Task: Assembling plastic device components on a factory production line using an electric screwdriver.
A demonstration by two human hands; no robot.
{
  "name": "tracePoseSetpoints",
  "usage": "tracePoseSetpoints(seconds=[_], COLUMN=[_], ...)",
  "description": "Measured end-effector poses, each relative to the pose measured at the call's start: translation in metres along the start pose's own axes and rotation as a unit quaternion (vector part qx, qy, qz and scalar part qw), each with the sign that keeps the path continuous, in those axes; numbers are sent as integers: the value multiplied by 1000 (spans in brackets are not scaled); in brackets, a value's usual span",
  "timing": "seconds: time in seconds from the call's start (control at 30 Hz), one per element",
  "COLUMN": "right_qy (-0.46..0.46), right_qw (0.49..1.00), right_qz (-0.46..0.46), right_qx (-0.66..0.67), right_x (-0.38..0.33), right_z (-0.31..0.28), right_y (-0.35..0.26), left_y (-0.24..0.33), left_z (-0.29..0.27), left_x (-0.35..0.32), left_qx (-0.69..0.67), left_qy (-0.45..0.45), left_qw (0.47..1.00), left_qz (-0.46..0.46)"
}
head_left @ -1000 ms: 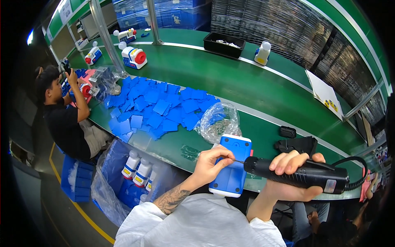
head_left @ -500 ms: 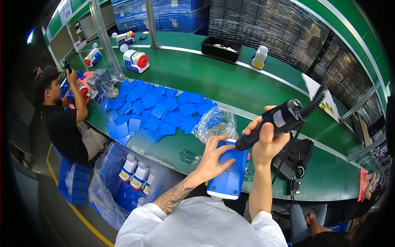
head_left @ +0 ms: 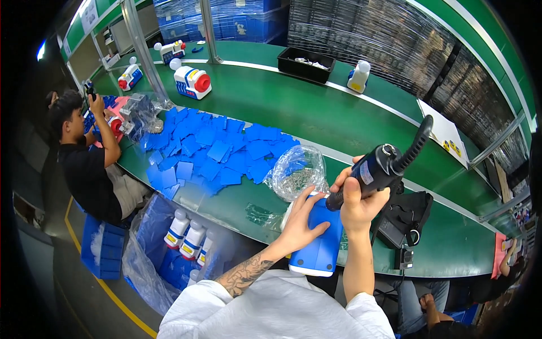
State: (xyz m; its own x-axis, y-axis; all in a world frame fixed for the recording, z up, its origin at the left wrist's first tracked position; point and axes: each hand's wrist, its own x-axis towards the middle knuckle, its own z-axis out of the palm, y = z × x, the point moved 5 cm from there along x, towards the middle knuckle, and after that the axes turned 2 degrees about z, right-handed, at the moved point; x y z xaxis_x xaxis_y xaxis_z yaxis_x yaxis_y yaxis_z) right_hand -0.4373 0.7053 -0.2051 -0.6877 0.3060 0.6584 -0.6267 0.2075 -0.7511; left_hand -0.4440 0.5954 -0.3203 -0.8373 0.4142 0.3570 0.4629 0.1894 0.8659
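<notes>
A black electric screwdriver (head_left: 377,168) is gripped in my right hand (head_left: 361,212). Its nose points down at the far right corner of a blue-backed white case (head_left: 323,240) in front of me, and my fingers hide the tip's exact contact. My left hand (head_left: 299,226) lies over the case's left side with fingers stretched out and thumb apart. Just beyond the case is a clear plastic bag (head_left: 298,172) of small metal parts that look like screws. Many thin blue plates (head_left: 220,150) lie scattered across the green bench to the left.
A black pouch (head_left: 405,217) and small black box (head_left: 403,258) sit to the right. Below left, a lined blue crate (head_left: 152,226) holds several white bottle-shaped units. Red-capped units (head_left: 193,83) and a black bin (head_left: 305,65) stand farther back. A co-worker (head_left: 84,152) sits at left.
The screwdriver has swung more upright and left. The case has turned a little, with its near end shifting right, and my left hand moved along with it. A red-capped unit shifted slightly right.
</notes>
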Motion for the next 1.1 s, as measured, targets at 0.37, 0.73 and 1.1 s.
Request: tracePoseSetpoints(seconds=[0.37, 0.73, 1.1], right_qy=[15, 3, 148], right_qw=[995, 991, 983], right_qz=[60, 74, -53], right_qx=[73, 109, 98], right_x=[3, -1, 8], right_z=[-6, -9, -56], right_y=[6, 12, -47], left_y=[3, 8, -10], left_z=[0, 1, -11], left_x=[0, 1, -2], left_qx=[1, 7, 2], left_qy=[0, 6, -38], left_qw=[1000, 1000, 999], left_qz=[-4, 4, 17])
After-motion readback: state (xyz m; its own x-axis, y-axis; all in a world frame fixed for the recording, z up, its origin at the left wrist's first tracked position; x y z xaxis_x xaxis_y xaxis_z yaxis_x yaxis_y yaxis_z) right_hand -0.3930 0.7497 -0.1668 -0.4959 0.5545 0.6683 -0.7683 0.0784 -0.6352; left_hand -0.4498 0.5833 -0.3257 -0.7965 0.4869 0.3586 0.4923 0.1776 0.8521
